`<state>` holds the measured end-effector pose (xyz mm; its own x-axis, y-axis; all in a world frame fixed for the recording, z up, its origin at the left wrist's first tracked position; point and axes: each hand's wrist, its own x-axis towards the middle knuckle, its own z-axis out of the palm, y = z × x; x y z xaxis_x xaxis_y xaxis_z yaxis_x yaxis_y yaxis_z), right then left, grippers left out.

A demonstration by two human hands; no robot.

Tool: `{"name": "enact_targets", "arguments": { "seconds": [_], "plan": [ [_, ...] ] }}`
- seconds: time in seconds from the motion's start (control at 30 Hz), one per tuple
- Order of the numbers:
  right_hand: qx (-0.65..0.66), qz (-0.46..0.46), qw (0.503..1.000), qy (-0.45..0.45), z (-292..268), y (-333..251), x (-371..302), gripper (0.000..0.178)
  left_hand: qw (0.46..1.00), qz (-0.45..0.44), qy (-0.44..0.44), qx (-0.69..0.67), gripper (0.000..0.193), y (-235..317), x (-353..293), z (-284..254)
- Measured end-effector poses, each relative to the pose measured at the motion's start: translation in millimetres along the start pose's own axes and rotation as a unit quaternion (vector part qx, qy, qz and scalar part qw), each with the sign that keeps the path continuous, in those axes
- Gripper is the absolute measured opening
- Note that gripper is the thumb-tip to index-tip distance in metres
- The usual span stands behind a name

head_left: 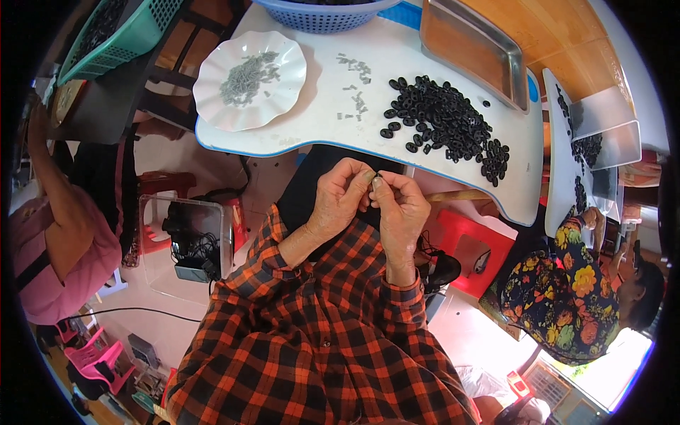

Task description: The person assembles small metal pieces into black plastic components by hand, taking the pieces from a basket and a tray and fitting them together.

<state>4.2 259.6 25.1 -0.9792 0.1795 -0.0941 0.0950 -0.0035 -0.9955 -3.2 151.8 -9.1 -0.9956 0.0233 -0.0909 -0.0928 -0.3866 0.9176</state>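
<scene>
My left hand [340, 197] and my right hand [402, 212] meet just in front of the table edge, above my lap. Thumbs and forefingers of both are pinched together around a small black piece [378, 174], mostly hidden by the fingertips. Beyond them, on the white table [312, 106] with a blue edge, lies a heap of black oval rings [446, 117]. Small pale grey strips [354, 67] are scattered left of the heap. More of these strips fill the middle of a white scalloped plate [212, 78].
A metal tray [520, 78] stands at the back right, a blue basket [322, 18] at the far edge. A co-worker in a floral top [559, 290] sits to the right, another person in pink [78, 234] to the left. A clear bin [152, 262] and red stool [471, 248] stand below.
</scene>
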Motion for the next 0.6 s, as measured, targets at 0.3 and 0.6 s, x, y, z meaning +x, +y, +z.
{"name": "enact_targets", "arguments": {
  "seconds": [0.3,0.6],
  "plan": [
    [0.022,-0.016,1.000,0.009,-9.4,7.9,3.0,0.011,1.000,-0.003,-0.001,0.005,0.015,-2.4,3.1,8.0],
    [0.035,0.025,0.998,0.048,-22.7,1.4,7.2,0.012,0.940,0.174,0.027,0.291,0.009,16.9,34.8,7.1]
  ]
}}
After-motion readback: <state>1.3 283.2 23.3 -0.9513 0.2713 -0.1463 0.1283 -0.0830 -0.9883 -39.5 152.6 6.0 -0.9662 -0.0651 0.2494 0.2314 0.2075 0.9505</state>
